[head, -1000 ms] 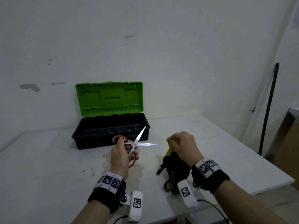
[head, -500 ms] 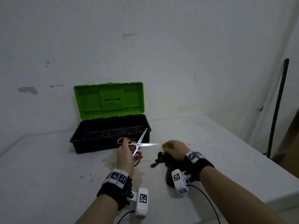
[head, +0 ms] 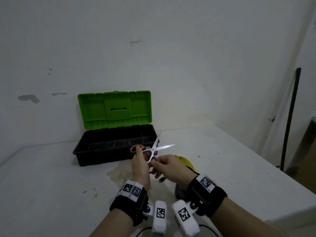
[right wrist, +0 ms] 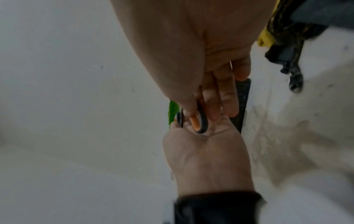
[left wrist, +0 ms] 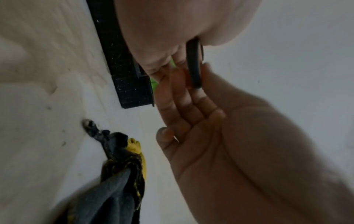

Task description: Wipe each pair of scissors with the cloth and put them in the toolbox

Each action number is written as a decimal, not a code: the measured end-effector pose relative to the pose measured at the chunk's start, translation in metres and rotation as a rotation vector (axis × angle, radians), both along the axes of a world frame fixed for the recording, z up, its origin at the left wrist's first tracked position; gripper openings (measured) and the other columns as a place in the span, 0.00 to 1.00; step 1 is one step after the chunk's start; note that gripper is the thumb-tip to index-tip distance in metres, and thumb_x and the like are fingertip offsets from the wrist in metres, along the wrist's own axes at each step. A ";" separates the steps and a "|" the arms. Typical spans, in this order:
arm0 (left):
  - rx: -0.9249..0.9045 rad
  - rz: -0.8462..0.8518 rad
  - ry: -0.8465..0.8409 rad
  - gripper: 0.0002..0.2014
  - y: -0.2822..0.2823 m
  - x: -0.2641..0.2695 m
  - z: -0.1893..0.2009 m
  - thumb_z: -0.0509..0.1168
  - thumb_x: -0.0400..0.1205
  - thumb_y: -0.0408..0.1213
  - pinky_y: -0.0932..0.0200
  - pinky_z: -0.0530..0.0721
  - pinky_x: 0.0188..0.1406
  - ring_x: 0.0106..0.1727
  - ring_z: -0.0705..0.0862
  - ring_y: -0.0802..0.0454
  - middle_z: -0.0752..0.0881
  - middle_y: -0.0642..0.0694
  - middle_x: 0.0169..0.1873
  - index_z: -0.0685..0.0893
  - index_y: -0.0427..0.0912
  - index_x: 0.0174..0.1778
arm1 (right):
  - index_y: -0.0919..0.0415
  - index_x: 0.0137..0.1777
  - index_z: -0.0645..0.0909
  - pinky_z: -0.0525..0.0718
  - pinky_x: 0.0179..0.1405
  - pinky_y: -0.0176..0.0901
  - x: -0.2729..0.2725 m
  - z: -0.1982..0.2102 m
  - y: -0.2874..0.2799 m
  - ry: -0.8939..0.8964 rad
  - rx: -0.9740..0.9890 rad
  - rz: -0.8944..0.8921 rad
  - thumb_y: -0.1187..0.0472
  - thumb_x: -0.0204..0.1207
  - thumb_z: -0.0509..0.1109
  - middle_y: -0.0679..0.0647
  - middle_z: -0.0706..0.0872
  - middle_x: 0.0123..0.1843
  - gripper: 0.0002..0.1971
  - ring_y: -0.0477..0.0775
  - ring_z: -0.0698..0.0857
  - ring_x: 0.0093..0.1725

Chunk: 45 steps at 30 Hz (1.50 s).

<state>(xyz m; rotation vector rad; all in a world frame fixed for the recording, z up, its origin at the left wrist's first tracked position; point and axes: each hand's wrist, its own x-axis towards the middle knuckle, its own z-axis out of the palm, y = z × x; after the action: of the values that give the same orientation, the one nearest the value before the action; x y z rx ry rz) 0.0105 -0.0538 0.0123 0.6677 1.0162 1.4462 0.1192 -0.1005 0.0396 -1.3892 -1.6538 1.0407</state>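
Note:
My left hand (head: 142, 158) grips a pair of scissors (head: 153, 149) with orange-and-grey handles, held above the table in front of the toolbox, blades spread apart and pointing right. My right hand (head: 159, 165) has come against the left one. Its thumb and fingers pinch the lower handle loop (right wrist: 200, 122), also seen in the left wrist view as a dark handle loop (left wrist: 193, 65). The yellow-and-dark cloth (head: 185, 161) lies crumpled on the table just behind my right hand, with no hand on it. The toolbox (head: 102, 157) stands open with its green lid (head: 116, 108) upright.
A brownish stain (head: 118, 173) marks the white table (head: 51, 185) under my hands. The table's right edge runs diagonally at the right. Beyond it a dark pole (head: 290, 117) leans on the wall beside a brown board (head: 306, 151).
My right hand has let go of the cloth, which now lies on the table, and moved left onto the scissors' lower handle. The left hand still holds the scissors in the same place.

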 end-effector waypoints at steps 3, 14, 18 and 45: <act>0.095 0.022 0.084 0.14 -0.002 -0.020 0.003 0.60 0.90 0.44 0.56 0.83 0.36 0.39 0.87 0.49 0.91 0.39 0.45 0.86 0.39 0.54 | 0.59 0.41 0.86 0.80 0.34 0.47 0.005 0.003 0.010 0.014 -0.013 -0.031 0.50 0.83 0.65 0.55 0.87 0.32 0.16 0.49 0.85 0.30; 0.188 -0.255 0.468 0.06 -0.003 -0.092 0.009 0.69 0.85 0.31 0.61 0.87 0.41 0.39 0.89 0.52 0.93 0.40 0.41 0.91 0.35 0.50 | 0.62 0.43 0.86 0.75 0.27 0.40 0.000 0.006 0.031 -0.117 0.103 -0.091 0.51 0.83 0.65 0.53 0.86 0.33 0.15 0.51 0.81 0.26; 0.187 -0.272 0.458 0.06 -0.004 -0.095 0.008 0.70 0.84 0.29 0.63 0.88 0.40 0.39 0.90 0.51 0.94 0.39 0.41 0.91 0.34 0.52 | 0.62 0.44 0.87 0.75 0.24 0.36 -0.007 0.006 0.027 -0.144 0.139 -0.114 0.52 0.83 0.66 0.53 0.86 0.32 0.16 0.49 0.80 0.25; 0.198 -0.058 0.623 0.08 0.090 -0.198 0.045 0.65 0.88 0.45 0.59 0.89 0.44 0.49 0.90 0.51 0.90 0.47 0.52 0.88 0.46 0.51 | 0.64 0.27 0.82 0.65 0.12 0.28 -0.116 0.039 0.131 -0.363 0.267 -0.243 0.43 0.74 0.73 0.50 0.78 0.20 0.25 0.46 0.77 0.19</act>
<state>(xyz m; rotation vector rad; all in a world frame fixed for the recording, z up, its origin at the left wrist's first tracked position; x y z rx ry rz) -0.1876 0.0366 0.0572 1.3349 1.3166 1.3217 0.0031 0.0307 0.0781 -1.6118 -1.7451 0.4280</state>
